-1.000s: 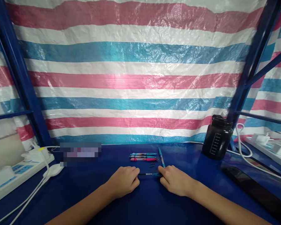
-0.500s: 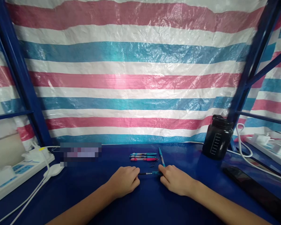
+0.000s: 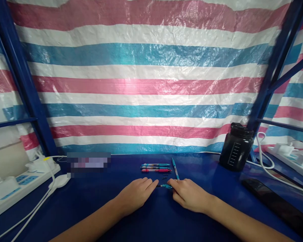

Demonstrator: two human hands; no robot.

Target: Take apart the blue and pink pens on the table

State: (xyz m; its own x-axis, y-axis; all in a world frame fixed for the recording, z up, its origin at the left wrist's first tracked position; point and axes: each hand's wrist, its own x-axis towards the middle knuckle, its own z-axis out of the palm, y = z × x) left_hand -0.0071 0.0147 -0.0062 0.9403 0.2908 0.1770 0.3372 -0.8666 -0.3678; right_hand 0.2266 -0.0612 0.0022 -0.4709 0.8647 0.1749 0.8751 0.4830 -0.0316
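Both my hands rest on the blue table (image 3: 151, 218). A thin pen part with a blue end (image 3: 164, 186) lies between them. My left hand (image 3: 136, 194) pinches its dark left end with fingers reaching right. My right hand (image 3: 189, 195) is curled, its fingertips on the blue right end. Just beyond lie three pens side by side: two blue ones and a pink one (image 3: 156, 170). Another blue pen (image 3: 175, 168) lies at an angle to their right. Small dark bits (image 3: 164, 176) lie between the pens and my hands.
A black jug (image 3: 236, 147) stands at the back right with white cables (image 3: 267, 164) beside it. A dark flat device (image 3: 275, 201) lies at the right. White power strips (image 3: 15, 183) sit at the left edge. A striped tarp (image 3: 146, 84) closes the back.
My left hand has slid right along the pen part, so less of it shows between my hands. The view has shifted slightly.
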